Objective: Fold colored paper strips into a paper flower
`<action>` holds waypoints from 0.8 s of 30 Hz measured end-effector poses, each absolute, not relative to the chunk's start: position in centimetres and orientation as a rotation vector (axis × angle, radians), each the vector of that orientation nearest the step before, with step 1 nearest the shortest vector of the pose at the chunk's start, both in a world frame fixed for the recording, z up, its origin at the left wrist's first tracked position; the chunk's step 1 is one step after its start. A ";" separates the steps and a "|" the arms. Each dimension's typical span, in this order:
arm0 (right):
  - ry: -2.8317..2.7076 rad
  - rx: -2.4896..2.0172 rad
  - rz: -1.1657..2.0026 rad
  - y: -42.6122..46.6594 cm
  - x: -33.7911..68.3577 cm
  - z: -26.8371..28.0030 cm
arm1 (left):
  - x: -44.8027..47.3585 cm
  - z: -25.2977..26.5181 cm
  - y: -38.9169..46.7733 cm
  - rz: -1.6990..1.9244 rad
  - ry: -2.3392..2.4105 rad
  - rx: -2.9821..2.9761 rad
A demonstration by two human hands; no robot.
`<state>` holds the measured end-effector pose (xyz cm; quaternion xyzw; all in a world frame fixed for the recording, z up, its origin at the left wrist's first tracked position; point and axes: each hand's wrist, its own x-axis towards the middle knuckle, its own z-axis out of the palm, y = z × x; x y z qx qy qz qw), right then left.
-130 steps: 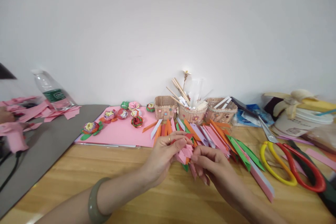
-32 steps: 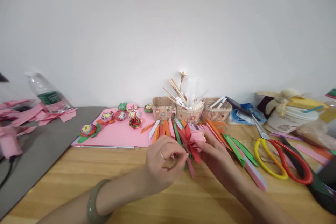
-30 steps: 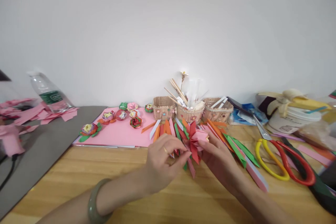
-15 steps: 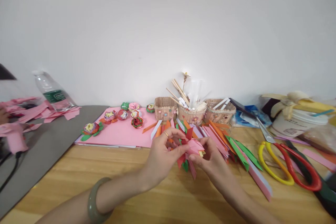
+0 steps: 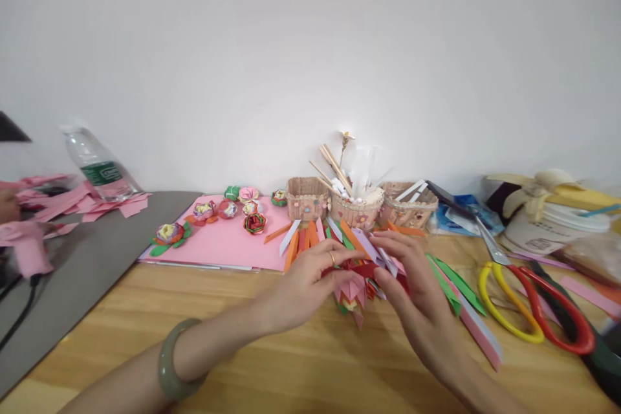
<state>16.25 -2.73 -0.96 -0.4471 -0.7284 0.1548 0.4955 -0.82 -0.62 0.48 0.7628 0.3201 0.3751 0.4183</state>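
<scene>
In the head view, a half-folded paper flower (image 5: pixel 350 292) with pink and red petals hangs tilted between my two hands. A little yellow shows at its lower side. My left hand (image 5: pixel 310 281), with a ring and a bangle on that arm, pinches the flower from the left and hides part of it. On the other side, my right hand (image 5: pixel 418 284) curves around the flower, its thumb at the tip of a red petal (image 5: pixel 363 269). Right behind the hands lie folded paper strips (image 5: pixel 303 242) in orange, purple, pink and green.
Finished paper flowers (image 5: pixel 255 224) sit on a pink sheet (image 5: pixel 220 247). Three small baskets (image 5: pixel 306 199) line the wall, one holding sticks. Scissors (image 5: pixel 533 310), a lidded cup (image 5: pixel 548 229) and a banana lie right. Left are a bottle (image 5: pixel 104 171), a pink glue gun (image 5: pixel 29 249) and another person's hand.
The flower has turned so its yellow side faces down toward me. My right hand has moved slightly up and right, its fingers more spread; my left hand has shifted slightly right.
</scene>
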 end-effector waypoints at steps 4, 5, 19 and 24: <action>-1.872 -1.036 0.512 -3.1 15.7 -1.0 | -0.3 0.2 -0.6 0.887 0.820 1.819; -1.866 -1.041 0.523 -3.1 15.6 -1.1 | -0.2 0.2 -0.6 0.889 0.830 1.738; -1.735 -1.249 0.678 -2.9 15.7 -1.0 | -0.4 -0.6 0.4 0.907 0.927 1.437; -1.671 -1.257 0.866 -2.7 15.9 -0.5 | -0.8 -0.4 0.8 0.798 0.790 1.355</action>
